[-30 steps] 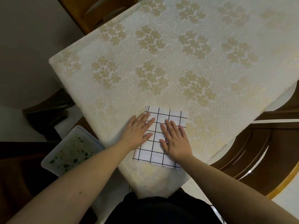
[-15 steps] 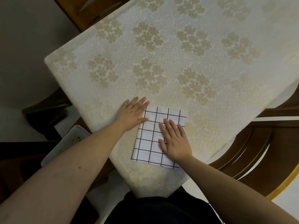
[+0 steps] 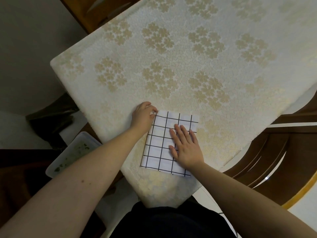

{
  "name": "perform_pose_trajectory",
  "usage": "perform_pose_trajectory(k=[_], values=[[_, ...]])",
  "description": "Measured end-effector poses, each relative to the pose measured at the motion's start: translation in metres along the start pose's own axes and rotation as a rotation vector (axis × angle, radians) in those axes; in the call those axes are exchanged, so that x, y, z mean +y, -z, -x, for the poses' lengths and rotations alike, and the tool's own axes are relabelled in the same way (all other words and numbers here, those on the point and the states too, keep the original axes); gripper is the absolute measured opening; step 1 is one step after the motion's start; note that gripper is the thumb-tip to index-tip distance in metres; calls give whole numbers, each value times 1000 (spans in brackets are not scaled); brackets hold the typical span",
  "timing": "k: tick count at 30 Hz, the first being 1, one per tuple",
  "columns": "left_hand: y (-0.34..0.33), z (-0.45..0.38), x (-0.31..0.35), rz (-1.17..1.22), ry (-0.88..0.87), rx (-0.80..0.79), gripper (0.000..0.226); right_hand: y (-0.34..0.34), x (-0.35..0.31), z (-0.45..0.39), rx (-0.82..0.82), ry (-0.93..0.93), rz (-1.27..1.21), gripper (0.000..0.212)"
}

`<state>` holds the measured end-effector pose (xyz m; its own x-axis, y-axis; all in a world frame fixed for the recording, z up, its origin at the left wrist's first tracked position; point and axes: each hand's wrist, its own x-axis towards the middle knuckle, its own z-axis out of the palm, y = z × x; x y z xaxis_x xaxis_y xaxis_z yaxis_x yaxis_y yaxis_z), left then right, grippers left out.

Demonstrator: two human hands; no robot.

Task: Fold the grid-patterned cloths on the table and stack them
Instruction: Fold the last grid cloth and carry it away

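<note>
A white folded cloth with a black grid pattern [image 3: 164,143] lies flat on the table [image 3: 171,57], which wears a cream tablecloth w/ gold clover-flower clusters. The cloth sits near the table's 6 o'clock corner, just above the person's dark-clothed torso [image 3: 171,222]. It shows as 1 neat rectangle, edges roughly aligned; how many layers it has can't be told.

Left hand [image 3: 143,115] is at the cloth's 11 o'clock corner, fingers curled, thumb and fingertips pinching that corner. Forearm runs down toward 7 o'clock.

Right hand [image 3: 186,145] lies flat on the cloth's 3 o'clock half, fingers straight and slightly spread, pointing toward 11 o'clock, palm pressing the fabric down. Its outer edge reaches the cloth's right border. Forearm runs off toward 5 o'clock.

Rest of the scene: a clear plastic lidded container w/ green bits inside [image 3: 72,155] sits below the table edge at 8 o'clock, partly hidden by the left forearm. A dark brown curved wooden chair back [image 3: 274,152] stands at 4 o'clock, beside the table edge. Another brown wooden piece [image 3: 96,11] shows at 11 o'clock beyond the far table edge; too cropped to tell what it is.
</note>
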<state>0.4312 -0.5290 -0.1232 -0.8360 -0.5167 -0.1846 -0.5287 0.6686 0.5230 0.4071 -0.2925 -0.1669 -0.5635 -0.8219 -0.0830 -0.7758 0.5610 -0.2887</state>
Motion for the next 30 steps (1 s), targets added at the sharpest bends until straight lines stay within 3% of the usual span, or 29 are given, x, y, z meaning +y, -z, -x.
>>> perform_pose_trajectory(k=[7,14,30], values=[[5,-13,9,-128,10,-76,34,0,1,-1,-6,15,-7,61],[-12,1,-5,-203,34,-167,78,-2,3,0,6,23,-12,61],[-9,-1,-24,-130,38,-103,56,-3,1,0,37,28,-16,61]])
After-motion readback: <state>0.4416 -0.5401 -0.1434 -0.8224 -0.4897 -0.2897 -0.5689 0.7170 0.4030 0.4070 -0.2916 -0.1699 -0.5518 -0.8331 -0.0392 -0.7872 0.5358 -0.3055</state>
